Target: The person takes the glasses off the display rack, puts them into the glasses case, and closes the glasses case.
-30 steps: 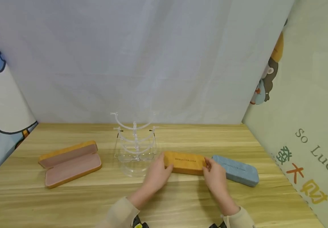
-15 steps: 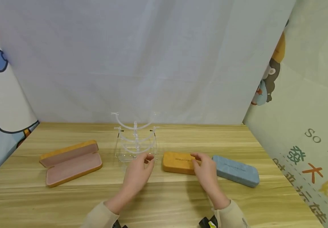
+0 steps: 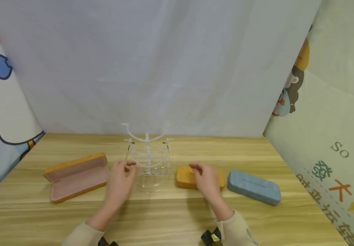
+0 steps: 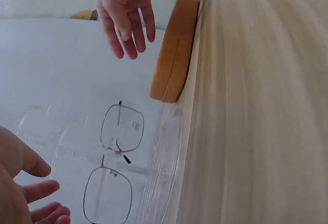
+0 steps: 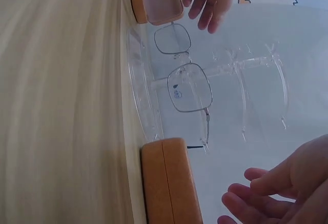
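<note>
My left hand (image 3: 120,181) hovers with relaxed fingers between the open orange glasses case (image 3: 81,184) and the clear display stand (image 3: 147,136). Thin metal-framed glasses (image 4: 122,128) sit low on that stand, their lenses facing me. Over the closed orange glasses case (image 3: 184,177) hangs my right hand (image 3: 207,181), fingers loosely bent and holding nothing. It covers part of the case's lid in the head view. The right wrist view shows the same hand (image 5: 277,193) raised apart from the closed case (image 5: 171,183).
To the right of the closed orange case lies a closed blue glasses case (image 3: 254,187). A pale cloth (image 3: 152,68) hangs behind the wooden table (image 3: 164,222). Printed sheets border the left and right sides.
Both hands have let go of the closed orange case. The left hand has moved left past the front of the stand; the right hand has drifted left over the case.
</note>
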Tool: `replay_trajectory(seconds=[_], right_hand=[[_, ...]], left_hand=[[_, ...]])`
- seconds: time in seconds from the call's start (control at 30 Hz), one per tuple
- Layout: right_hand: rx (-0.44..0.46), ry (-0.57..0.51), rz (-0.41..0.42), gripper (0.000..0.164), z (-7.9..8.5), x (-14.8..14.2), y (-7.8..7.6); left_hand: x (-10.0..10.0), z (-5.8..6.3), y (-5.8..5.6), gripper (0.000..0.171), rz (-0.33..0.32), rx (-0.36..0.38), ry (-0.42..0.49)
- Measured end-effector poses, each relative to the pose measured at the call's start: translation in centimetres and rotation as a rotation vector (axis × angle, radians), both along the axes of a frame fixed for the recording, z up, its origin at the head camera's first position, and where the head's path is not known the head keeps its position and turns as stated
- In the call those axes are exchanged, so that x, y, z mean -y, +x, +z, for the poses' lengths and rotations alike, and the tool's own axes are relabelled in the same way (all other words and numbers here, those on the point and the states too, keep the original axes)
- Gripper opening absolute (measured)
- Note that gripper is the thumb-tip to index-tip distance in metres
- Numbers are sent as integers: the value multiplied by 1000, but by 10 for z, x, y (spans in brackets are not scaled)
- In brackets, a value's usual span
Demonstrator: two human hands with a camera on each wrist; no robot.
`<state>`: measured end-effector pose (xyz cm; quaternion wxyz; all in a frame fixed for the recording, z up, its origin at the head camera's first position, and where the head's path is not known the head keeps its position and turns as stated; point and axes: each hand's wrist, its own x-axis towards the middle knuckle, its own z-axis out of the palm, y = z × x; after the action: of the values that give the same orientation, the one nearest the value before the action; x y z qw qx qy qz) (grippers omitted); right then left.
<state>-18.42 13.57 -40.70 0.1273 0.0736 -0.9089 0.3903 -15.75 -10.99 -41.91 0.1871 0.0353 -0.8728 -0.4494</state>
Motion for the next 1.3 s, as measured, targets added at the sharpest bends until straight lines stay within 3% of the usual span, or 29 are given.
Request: replay_trajectory(seconds=[0.27,0.43,0.73,0.9,1.3], right_hand=[[62,-105,100,23,-4,25,-7],[115,-167,157,26,-5,41,-10],[216,-138,226,30,-9,49,-7],[230,-200,260,32,-14,51,-9],[246,-280,239,31,-8,47,-7]], left_hand=[[19,-2,-17,35,34,144,97],[27,-5,-20,39,26,226,113],[23,-9,-18,35,-36,237,116],[23,-10,-16,36,-35,232,132],[24,1,-13,34,-66,262,230]])
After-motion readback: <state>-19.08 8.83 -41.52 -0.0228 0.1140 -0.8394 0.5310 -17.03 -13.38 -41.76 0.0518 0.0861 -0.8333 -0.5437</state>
